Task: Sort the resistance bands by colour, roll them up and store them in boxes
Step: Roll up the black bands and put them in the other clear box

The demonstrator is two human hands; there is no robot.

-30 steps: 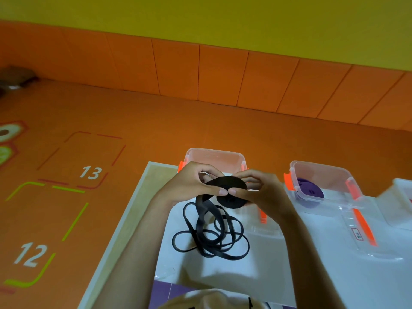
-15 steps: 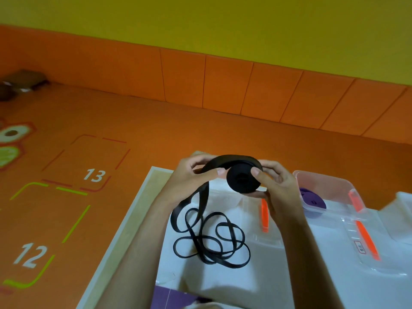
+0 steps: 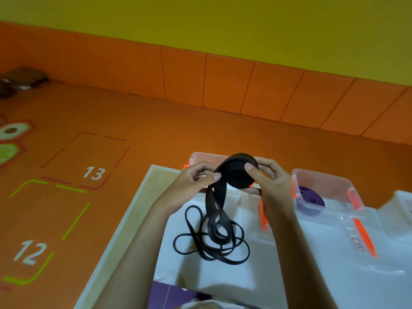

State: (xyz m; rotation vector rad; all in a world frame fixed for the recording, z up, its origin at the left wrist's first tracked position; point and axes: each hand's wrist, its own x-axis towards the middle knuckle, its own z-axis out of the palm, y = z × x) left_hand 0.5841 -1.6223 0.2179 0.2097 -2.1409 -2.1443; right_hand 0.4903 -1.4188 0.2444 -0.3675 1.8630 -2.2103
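Above the table I hold a half-rolled black resistance band (image 3: 237,175). My right hand (image 3: 267,177) grips the black roll, thumb on its face. My left hand (image 3: 196,181) pinches the strap where it leaves the roll. The loose tail of the black band (image 3: 211,239) hangs down and lies in tangled loops on the white table (image 3: 245,275). Behind my hands stands a clear box with orange clips (image 3: 200,157), mostly hidden. To the right, a second clear box (image 3: 330,181) holds a rolled purple band (image 3: 311,198).
Clear lids with orange clips (image 3: 361,237) lie on the table in front of the boxes. A third clear box (image 3: 403,197) shows at the right edge. Something purple (image 3: 169,295) lies at the near edge. Orange floor with numbers lies left of the table.
The roll has been turned further and grown a little, taking up more strap. The loose tail on the table has got shorter. The camera view has shifted slightly.
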